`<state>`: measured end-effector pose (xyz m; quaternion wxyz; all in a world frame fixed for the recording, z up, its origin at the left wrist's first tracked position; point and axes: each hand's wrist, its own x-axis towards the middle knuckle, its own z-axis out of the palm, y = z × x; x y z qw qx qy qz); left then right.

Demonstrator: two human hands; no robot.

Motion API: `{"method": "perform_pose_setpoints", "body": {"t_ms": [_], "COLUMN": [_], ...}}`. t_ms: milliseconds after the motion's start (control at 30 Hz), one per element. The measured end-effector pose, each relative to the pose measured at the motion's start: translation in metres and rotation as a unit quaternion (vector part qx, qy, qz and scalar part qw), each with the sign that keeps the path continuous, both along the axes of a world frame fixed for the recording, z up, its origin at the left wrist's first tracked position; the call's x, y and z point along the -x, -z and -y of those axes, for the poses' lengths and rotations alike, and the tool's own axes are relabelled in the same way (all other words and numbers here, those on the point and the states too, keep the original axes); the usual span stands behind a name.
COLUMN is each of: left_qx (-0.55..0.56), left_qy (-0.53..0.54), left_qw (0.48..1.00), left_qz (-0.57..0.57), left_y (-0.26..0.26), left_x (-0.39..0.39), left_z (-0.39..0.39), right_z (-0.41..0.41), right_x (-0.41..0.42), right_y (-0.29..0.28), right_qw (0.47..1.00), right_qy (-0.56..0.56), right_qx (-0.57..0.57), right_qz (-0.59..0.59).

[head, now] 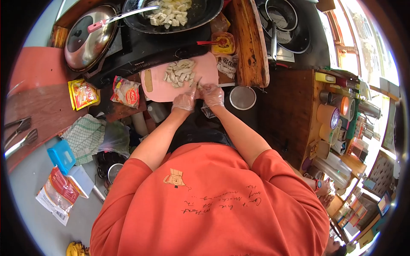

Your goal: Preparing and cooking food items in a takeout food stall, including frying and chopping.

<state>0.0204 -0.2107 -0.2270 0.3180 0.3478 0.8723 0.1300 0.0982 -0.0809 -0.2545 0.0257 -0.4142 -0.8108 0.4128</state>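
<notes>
My left hand [185,100], in a clear plastic glove, rests at the near edge of a pink cutting board [157,92]. Its fingertips point at a heap of pale cut pieces [179,73] on the board; whether it pinches one is hidden. Beside it, my right hand [212,95], gloved the same way, is closed around what looks like a small knife [199,80]. Only a short, thin bit of blade shows between the two hands. Several of the pieces lie loose around the heap.
Behind the board a black stove [128,60] carries a wok [205,22] with pale cubes and a pink-handled spatula [109,21]. A lidded pan [88,40] stands left. Right are a yellow-filled tub [223,48], a thick wooden plank [250,44] and a round strainer [242,98]. Another person's hand [326,188] shows at right.
</notes>
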Motion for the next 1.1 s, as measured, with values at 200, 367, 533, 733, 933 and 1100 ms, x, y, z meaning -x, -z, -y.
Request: {"method": "perform_pose_setpoints", "body": {"t_ms": [200,367,533,733,933,1100], "left_qx": [-0.11,-0.085,-0.003,-0.004,0.055,0.045], "left_qy": [-0.093,-0.009,0.026,0.001,-0.027,-0.022], "left_qw": [0.987,0.994,1.0,1.0,0.998,0.998], "left_qz": [-0.074,-0.064,0.006,-0.016,-0.024,-0.024], "left_y": [-0.004,0.008,0.01,0.011,0.001,-0.027], "left_x": [-0.008,-0.021,-0.014,0.0,0.003,0.005], "left_z": [0.029,0.043,-0.002,0.0,0.007,-0.003], "right_z": [-0.021,-0.044,-0.061,-0.072,-0.054,-0.049], "right_x": [0.009,0.06,0.107,0.1,0.036,-0.001], "right_y": [0.022,-0.008,-0.015,-0.011,-0.025,-0.014], "right_qw": [0.996,0.97,0.952,0.951,0.953,0.946], "right_qy": [-0.068,-0.197,-0.281,-0.295,-0.303,-0.163], "right_qx": [0.048,-0.142,-0.099,-0.088,-0.018,0.261], "right_qz": [-0.019,0.004,-0.073,0.042,0.006,0.1]}}
